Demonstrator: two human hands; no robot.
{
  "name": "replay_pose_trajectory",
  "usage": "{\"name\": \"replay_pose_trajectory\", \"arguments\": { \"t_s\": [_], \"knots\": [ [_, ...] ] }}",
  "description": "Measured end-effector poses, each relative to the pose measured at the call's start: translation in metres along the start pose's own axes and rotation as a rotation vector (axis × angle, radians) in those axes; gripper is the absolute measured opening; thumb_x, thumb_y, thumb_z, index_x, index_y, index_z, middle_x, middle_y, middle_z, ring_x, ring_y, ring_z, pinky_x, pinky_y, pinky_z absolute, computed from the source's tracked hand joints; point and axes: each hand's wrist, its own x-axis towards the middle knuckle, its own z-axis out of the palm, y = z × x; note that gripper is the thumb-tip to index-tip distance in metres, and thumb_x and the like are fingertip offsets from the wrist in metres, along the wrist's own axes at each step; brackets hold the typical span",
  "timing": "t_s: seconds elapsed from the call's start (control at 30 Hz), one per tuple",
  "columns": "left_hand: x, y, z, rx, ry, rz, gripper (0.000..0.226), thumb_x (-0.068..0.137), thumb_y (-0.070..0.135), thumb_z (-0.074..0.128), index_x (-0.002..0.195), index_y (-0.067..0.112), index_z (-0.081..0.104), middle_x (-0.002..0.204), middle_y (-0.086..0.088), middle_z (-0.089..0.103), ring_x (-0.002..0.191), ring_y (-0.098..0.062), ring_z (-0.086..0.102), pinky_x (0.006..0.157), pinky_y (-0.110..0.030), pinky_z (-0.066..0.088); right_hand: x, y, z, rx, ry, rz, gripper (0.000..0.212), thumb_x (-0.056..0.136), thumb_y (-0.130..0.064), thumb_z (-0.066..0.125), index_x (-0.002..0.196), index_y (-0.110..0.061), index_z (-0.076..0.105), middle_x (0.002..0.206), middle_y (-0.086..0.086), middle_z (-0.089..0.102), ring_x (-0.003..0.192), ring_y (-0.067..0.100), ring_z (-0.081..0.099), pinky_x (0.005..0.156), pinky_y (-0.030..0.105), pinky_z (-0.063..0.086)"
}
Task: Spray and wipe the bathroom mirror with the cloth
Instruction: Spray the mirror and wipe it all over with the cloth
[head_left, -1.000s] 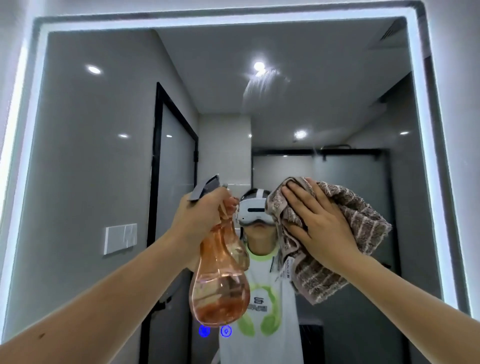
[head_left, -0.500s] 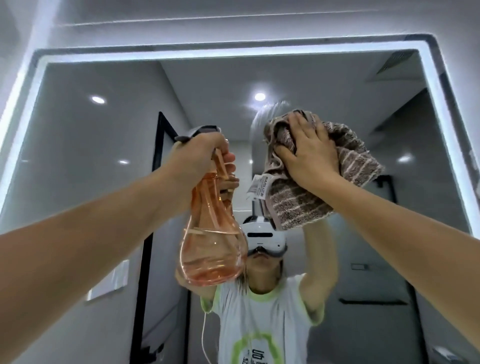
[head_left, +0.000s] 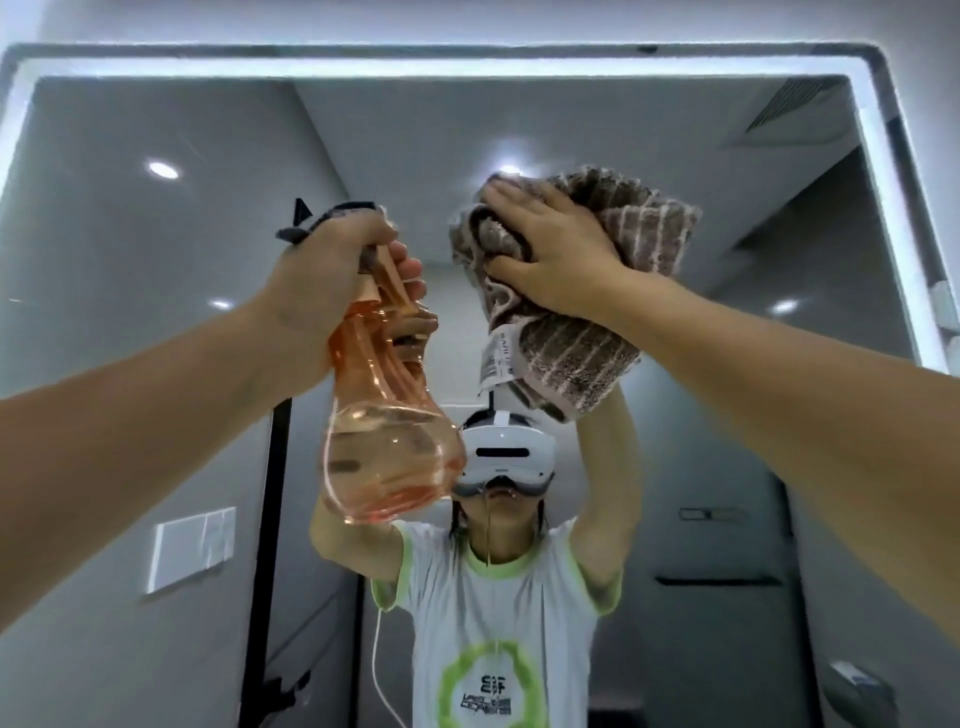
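The bathroom mirror (head_left: 156, 322) fills the view, framed by a lit white strip. My right hand (head_left: 556, 254) presses a brown striped cloth (head_left: 587, 358) flat against the upper middle of the glass, with a white label hanging from the cloth's lower edge. My left hand (head_left: 322, 280) grips the neck and dark trigger head of an orange see-through spray bottle (head_left: 389, 447), held upright just left of the cloth. The bottle is partly filled with liquid. A thin drip runs down the glass below the cloth.
The mirror's lit top edge (head_left: 467, 65) is a short way above the cloth. The reflection shows a person in a white shirt, a dark door frame (head_left: 270, 519) and a wall switch plate (head_left: 189, 545). White wall surrounds the mirror.
My right hand has slid the cloth from mid-height up toward the top of the mirror. My left hand rose with the bottle, and my view tilted upward.
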Motion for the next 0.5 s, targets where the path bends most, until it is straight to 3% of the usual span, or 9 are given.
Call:
{"name": "replay_pose_trajectory", "arguments": {
  "t_s": [0.2, 0.4, 0.5],
  "knots": [
    [-0.041, -0.029, -0.029, 0.066, 0.038, -0.085, 0.021, 0.087, 0.015, 0.048, 0.068, 0.011, 0.055, 0.049, 0.004, 0.062, 0.046, -0.008, 0.06, 0.042, -0.016, 0.049, -0.027, -0.032, 0.027, 0.01, -0.046, -0.04, 0.062, 0.091, -0.04, 0.043, 0.144, -0.032, 0.013, 0.155, -0.012, 0.009, 0.143, 0.015, 0.002, 0.113, 0.042, 0.01],
    [-0.078, -0.042, -0.059, 0.123, 0.065, -0.1, 0.017, 0.083, 0.015, 0.051, 0.068, 0.013, 0.059, 0.062, 0.002, 0.064, 0.057, -0.009, 0.063, 0.046, -0.016, 0.049, -0.089, -0.065, 0.052, 0.039, -0.128, -0.095, 0.061, 0.093, -0.041, 0.04, 0.145, -0.032, 0.01, 0.155, -0.014, 0.004, 0.142, 0.013, -0.004, 0.112, 0.038, 0.004],
    [-0.097, -0.053, -0.058, 0.156, 0.085, -0.148, 0.021, 0.084, 0.014, 0.05, 0.065, 0.012, 0.059, 0.052, 0.005, 0.066, 0.049, -0.006, 0.064, 0.042, -0.014, 0.046, -0.12, -0.076, 0.061, 0.046, -0.202, -0.105, 0.062, 0.093, -0.043, 0.037, 0.145, -0.033, 0.005, 0.155, -0.015, -0.001, 0.142, 0.011, -0.009, 0.112, 0.037, 0.001]
  ]
}}
